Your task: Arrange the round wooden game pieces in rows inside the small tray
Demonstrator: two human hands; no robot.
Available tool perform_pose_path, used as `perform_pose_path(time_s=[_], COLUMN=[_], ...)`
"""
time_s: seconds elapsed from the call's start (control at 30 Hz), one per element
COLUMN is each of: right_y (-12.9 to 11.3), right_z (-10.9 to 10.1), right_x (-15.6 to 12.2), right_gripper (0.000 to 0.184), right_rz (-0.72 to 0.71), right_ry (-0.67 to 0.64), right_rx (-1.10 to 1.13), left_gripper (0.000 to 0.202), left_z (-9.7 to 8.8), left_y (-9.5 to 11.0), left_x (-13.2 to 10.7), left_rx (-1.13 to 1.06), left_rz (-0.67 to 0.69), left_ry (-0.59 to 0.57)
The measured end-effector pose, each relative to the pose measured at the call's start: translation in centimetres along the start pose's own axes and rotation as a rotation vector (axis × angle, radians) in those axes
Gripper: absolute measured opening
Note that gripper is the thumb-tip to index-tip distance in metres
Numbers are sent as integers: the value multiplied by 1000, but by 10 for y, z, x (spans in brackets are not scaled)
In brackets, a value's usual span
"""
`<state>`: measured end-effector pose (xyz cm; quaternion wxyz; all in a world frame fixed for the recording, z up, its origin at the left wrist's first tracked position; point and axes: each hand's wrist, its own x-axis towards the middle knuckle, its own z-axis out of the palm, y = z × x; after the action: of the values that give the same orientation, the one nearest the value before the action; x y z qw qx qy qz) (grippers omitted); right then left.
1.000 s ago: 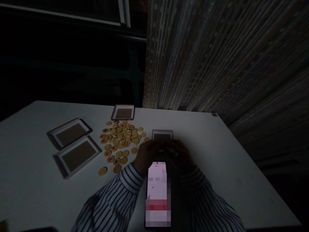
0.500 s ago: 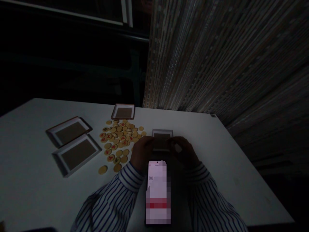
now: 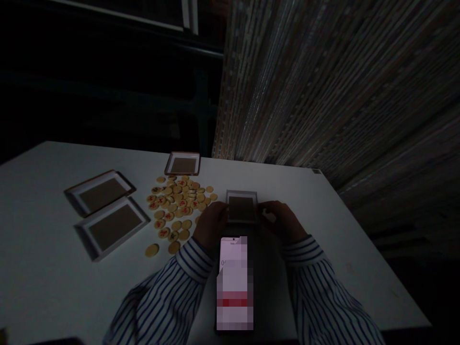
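Note:
A small square tray [image 3: 242, 195] with a brown inside sits on the white table [image 3: 323, 215] just beyond my hands. My left hand [image 3: 211, 224] rests at its left edge with curled fingers. My right hand [image 3: 282, 220] is at its right edge, fingers curled too. The light is too dim to see whether either hand grips the tray. A lit phone [image 3: 234, 282] lies between my striped sleeves. A heap of round tan game pieces [image 3: 176, 203] with red marks lies left of my left hand.
Two larger flat trays [image 3: 102, 191] [image 3: 112, 227] lie at the left and another small tray [image 3: 183, 164] stands behind the pieces. A wall of stacked sheets [image 3: 323, 86] rises behind the table's far right. The table's right edge is close to my right arm.
My hands have moved apart from over the small tray to its two sides, uncovering it. The phone's timer display is now blurred.

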<state>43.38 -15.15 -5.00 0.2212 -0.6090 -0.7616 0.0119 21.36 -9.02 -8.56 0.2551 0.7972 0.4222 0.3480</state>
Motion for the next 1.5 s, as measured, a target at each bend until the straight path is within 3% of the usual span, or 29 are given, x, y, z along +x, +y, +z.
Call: perform_pose_path(time_s=[0.33,0.87,1.5], right_y=[5,2,-1], right_z=[-15,-7,-4], right_x=[14,33,35], right_gripper=[15,13,15], right_rz=[-41,-18,20], right_ry=[-240,-480,-535], right_rx=[-108,-151,-241], left_gripper=[22,23,22], left_z=[4,8,10], left_y=[-6,-10,-7], left_x=[0,1,-1], left_rx=[52,76,99], left_rz=[38,35,35], left_ry=[1,-50,-54])
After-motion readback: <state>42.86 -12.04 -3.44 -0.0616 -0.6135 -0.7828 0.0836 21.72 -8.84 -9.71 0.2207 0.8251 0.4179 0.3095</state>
